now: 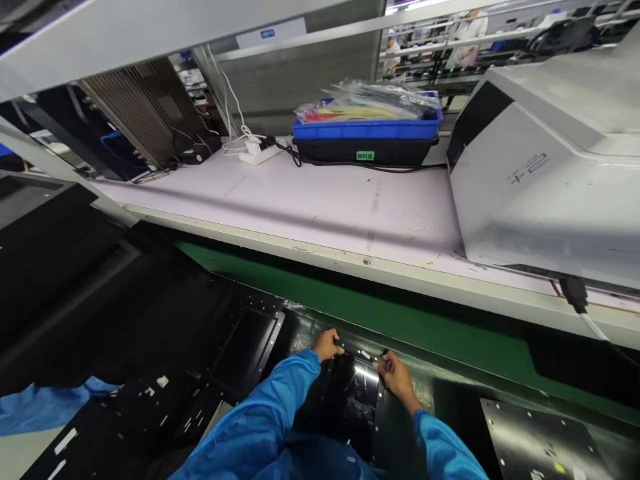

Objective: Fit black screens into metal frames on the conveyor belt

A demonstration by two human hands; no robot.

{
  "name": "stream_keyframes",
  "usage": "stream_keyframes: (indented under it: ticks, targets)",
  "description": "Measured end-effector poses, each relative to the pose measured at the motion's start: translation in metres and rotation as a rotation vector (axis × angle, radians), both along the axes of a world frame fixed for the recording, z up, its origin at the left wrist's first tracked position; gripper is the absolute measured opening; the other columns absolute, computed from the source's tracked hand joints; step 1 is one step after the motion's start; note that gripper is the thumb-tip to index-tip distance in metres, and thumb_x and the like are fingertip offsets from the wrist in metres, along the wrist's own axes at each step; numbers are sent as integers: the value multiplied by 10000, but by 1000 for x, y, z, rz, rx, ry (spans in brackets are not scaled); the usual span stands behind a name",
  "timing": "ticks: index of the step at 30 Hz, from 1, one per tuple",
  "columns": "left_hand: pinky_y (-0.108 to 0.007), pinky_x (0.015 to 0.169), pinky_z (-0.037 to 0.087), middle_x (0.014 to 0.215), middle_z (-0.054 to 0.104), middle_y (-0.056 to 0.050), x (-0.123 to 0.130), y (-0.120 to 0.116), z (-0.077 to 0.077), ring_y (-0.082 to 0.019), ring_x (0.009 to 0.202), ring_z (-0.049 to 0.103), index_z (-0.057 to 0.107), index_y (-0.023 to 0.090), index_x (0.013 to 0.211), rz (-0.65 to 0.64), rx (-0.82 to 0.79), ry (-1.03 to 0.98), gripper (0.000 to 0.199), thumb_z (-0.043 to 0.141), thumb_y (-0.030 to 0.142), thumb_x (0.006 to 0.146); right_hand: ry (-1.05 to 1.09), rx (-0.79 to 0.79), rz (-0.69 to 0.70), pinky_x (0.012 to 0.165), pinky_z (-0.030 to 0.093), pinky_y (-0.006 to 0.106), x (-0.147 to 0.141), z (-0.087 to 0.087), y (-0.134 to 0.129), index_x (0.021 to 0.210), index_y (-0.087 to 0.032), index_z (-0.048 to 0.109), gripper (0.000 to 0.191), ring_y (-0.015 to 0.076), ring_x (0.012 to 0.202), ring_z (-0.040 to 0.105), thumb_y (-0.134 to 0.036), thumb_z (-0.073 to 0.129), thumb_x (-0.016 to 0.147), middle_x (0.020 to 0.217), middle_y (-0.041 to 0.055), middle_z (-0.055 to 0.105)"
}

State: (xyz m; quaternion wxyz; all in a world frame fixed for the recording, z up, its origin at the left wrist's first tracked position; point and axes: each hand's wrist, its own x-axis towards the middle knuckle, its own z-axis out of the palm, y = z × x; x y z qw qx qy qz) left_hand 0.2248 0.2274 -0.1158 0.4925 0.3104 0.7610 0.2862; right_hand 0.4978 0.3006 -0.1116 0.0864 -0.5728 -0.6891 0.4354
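Both my hands are at the far edge of a glossy black panel, which lies on the dark work surface below the shelf. A narrow black strip with small light dots and a white label runs along that edge. My left hand pinches the strip's left end between thumb and fingers. At its right end, my right hand grips the strip the same way, fingers bent over it. Whether the strip is separate from the panel I cannot tell. Blue sleeves cover both arms.
A black framed panel lies to the left, a dotted plate to the right. White scraps litter the left side. On the shelf stand a blue tray, a power strip and a large white machine. People work far behind.
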Motion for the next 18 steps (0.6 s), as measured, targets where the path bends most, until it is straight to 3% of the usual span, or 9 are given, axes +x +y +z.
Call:
stream_keyframes:
  ticks: [2, 7, 10, 18]
  targets:
    - [-201, 540, 425, 558, 522, 129, 1, 1, 0, -86, 455, 536, 605, 190, 993, 15, -14, -1, 506, 975, 274, 659, 18, 10, 8, 666, 397, 350, 3, -7, 1, 902, -253, 564, 375, 202, 654, 569, -603, 593, 772, 667, -20, 578]
    - [-213, 502, 389, 507, 488, 140, 5, 7, -2, -101, 403, 504, 590, 201, 912, 44, -50, -13, 387, 866, 73, 674, 56, 61, -10, 653, 413, 332, 10, -27, -3, 880, -259, 581, 433, 189, 628, 555, -670, 637, 756, 657, -30, 599]
    - [-222, 484, 389, 476, 463, 146, 5, 12, -4, -111, 370, 485, 581, 205, 882, 35, -74, -22, 364, 848, 62, 682, 91, 96, -1, 616, 403, 337, 12, -34, -2, 865, -256, 586, 447, 184, 589, 536, -692, 634, 783, 635, -23, 595]
    - [-249, 556, 496, 515, 504, 131, 2, 13, 6, -125, 439, 552, 633, 208, 977, 10, -61, 14, 452, 941, 231, 647, 151, 21, -38, 519, 427, 317, 4, -20, 6, 840, -264, 567, 449, 189, 501, 562, -697, 637, 746, 583, -43, 550]
